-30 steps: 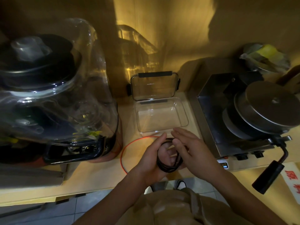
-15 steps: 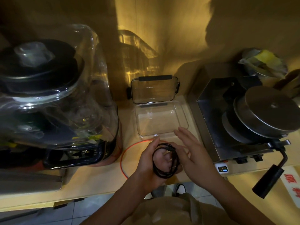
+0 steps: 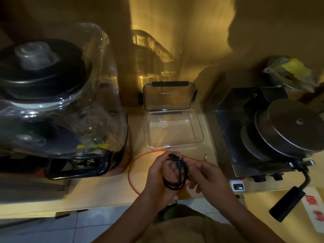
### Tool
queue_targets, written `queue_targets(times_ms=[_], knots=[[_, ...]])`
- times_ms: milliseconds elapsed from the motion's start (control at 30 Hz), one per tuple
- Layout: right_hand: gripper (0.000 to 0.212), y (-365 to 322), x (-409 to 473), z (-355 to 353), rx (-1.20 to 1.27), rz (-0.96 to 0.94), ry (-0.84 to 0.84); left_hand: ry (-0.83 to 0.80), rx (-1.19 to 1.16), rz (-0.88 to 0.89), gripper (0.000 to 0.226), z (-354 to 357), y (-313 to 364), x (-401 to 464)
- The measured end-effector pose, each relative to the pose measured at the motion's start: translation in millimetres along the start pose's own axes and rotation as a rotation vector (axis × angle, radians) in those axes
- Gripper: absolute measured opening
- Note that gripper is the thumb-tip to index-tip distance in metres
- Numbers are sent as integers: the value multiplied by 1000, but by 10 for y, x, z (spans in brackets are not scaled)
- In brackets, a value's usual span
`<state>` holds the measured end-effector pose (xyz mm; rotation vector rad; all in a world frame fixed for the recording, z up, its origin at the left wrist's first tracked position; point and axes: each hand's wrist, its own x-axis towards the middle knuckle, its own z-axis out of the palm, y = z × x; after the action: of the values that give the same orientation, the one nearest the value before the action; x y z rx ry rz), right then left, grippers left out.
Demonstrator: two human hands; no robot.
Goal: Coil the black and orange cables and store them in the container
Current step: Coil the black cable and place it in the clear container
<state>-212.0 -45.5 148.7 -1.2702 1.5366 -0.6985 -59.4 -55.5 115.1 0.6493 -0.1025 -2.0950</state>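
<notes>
My left hand (image 3: 158, 176) grips the black cable (image 3: 175, 174), wound into a small upright coil above the counter's front edge. My right hand (image 3: 206, 176) is just right of the coil, fingers curled toward it; whether they hold the cable cannot be told. The orange cable (image 3: 133, 165) lies in a loose loop on the counter under and left of my hands, one end running right to a small plug (image 3: 205, 156). The clear container (image 3: 175, 132) stands open just beyond my hands, its lid (image 3: 168, 98) propped up behind it.
A big blender under a clear plastic cover (image 3: 61, 106) fills the left of the wooden counter (image 3: 105, 193). A steel press machine (image 3: 273, 134) with a black crank handle (image 3: 289, 200) stands right. A bag (image 3: 291, 71) sits back right.
The coil has been turned upright in my left hand. My right hand has dropped lower and drawn back a little to the coil's right side.
</notes>
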Motion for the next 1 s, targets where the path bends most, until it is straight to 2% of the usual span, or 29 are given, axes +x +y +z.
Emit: queue_targets(times_ms=[267, 367, 467, 533, 667, 767, 867, 1000], knots=[[35, -92, 225, -7, 347, 258, -163, 176, 76, -6, 35, 88, -101, 119], [38, -38, 371, -18, 299, 294, -204, 183, 73, -36, 45, 134, -145, 202], [59, 39, 534, -84, 208, 254, -249, 140, 120, -69, 59, 182, -177, 299], [57, 102, 629, -147, 162, 191, -281, 131, 115, -68, 62, 190, -205, 365], [44, 222, 754, -217, 183, 71, -282, 156, 77, -7, 51, 209, -262, 461], [38, 283, 845, -266, 196, 55, -267, 228, 98, 42, 54, 240, -300, 530], [40, 327, 966, -304, 191, 57, -268, 337, 218, 91, 53, 240, -300, 539], [41, 327, 1154, -297, 172, 70, -238, 493, 373, 141, 34, 166, -250, 469]])
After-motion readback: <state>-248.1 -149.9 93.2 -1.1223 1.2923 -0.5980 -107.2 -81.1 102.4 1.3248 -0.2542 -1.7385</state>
